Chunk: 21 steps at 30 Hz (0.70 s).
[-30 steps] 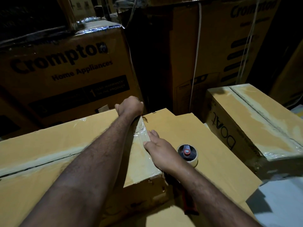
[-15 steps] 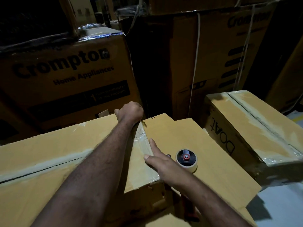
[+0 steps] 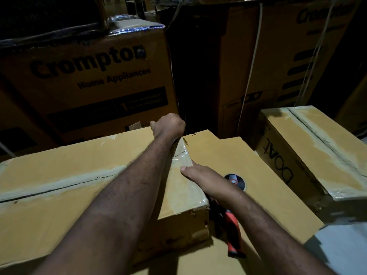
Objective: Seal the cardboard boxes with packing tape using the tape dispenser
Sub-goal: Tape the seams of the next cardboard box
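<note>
The left hand [image 3: 168, 127] is curling its fingers over the far top edge of the cardboard box [image 3: 79, 195]. The fingertips are hiding behind that edge, so I cannot tell what they are touching there. I think this hand is holding the box so it is not sliding.

The right hand [image 3: 206, 179] is lying flat with straight fingers and is grasping nothing. Its fingertips are pressing on the shiny tape strip [image 3: 181, 153], which is running from them up to the left fingers along the box's right end. I think they are pushing the tape down so it is sticking well.

The tape dispenser [image 3: 233, 231] is lying under the right wrist, nearer the person than those fingertips, on a flat cardboard sheet [image 3: 278, 175]. No fingers are gripping it. It is probably waiting close by for the next strip.

Counting now: two hands, one tape dispenser, one box under the fingers and one flat sheet. One more taped box [image 3: 321, 155] is sitting well to the right of the right fingers. One big printed box [image 3: 89, 76] is standing beyond the left fingers, and a second big box [image 3: 278, 66] is standing beside it.
</note>
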Each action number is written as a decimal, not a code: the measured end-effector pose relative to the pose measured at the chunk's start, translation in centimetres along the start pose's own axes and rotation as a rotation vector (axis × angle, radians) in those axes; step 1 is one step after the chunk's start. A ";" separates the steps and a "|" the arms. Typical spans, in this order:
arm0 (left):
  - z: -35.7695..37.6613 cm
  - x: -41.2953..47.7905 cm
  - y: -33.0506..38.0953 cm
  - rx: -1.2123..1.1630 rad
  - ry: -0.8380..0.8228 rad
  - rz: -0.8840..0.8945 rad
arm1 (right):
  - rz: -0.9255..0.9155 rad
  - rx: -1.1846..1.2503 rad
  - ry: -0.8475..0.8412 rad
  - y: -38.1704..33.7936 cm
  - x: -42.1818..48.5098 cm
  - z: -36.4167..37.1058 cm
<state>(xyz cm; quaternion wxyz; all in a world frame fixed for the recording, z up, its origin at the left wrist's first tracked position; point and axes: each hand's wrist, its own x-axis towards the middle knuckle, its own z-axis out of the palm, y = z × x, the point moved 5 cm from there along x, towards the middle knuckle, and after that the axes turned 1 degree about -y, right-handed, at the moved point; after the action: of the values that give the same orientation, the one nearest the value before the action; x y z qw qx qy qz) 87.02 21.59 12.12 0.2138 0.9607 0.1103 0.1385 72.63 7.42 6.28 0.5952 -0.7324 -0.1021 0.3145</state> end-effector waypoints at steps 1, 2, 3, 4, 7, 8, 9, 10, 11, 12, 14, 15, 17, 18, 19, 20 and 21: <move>0.0 0.0 0.0 0.006 -0.001 -0.003 | -0.008 -0.029 0.011 -0.2 -0.3 0.0; 0.0 0.0 -0.1 0.009 -0.007 -0.006 | -0.026 -0.039 0.016 -0.4 -0.8 0.1; 0.0 0.0 -0.1 0.011 -0.017 -0.006 | -0.021 -0.030 0.013 -0.5 -1.4 0.2; 0.0 0.0 -0.1 0.013 -0.030 -0.004 | -0.011 -0.014 0.017 -0.3 -2.2 0.3; -0.2 0.2 0.0 0.048 -0.059 0.007 | -0.020 -0.072 0.042 1.3 -4.4 0.4; -0.2 0.3 -0.1 0.064 -0.074 0.006 | -0.047 -0.083 0.052 1.8 -5.2 0.7; -0.3 0.4 -0.1 0.084 -0.092 0.010 | -0.079 -0.090 0.066 2.3 -5.9 1.0; -0.4 0.5 -0.1 0.100 -0.109 0.020 | -0.113 -0.098 0.108 2.4 -6.8 1.3; -0.3 0.8 -0.1 0.113 -0.134 0.033 | -0.149 -0.121 0.180 2.6 -7.4 1.6; -0.1 1.0 -0.3 0.116 -0.173 0.043 | -0.210 -0.164 0.267 2.5 -8.1 1.9; 0.4 1.7 -0.7 0.098 -0.274 0.045 | -0.322 -0.242 0.471 2.6 -8.7 2.2; 0.4 1.8 -1.0 0.070 -0.330 0.040 | -0.350 -0.251 0.555 2.7 -8.9 2.4; 0.3 1.8 -1.3 0.021 -0.430 0.067 | -0.364 -0.190 0.599 2.6 -9.3 2.6; 0.0 1.4 -1.3 0.020 -0.462 0.107 | -0.362 -0.161 0.569 2.7 -9.5 2.8; -0.7 0.7 -1.2 0.053 -0.479 0.153 | -0.364 -0.147 0.523 2.8 -9.7 3.1; -1.4 0.0 -1.1 0.093 -0.486 0.184 | -0.383 -0.148 0.494 2.7 -10.0 3.1; -2.1 -0.8 -1.0 0.129 -0.494 0.205 | -0.415 -0.174 0.502 2.7 -10.3 2.9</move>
<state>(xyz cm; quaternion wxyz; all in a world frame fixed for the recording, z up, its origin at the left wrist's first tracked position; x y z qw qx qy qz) 85.43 23.04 13.29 0.1576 0.9831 -0.0346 -0.0864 62.26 3.66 6.99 0.5882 -0.7987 -0.1260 -0.0135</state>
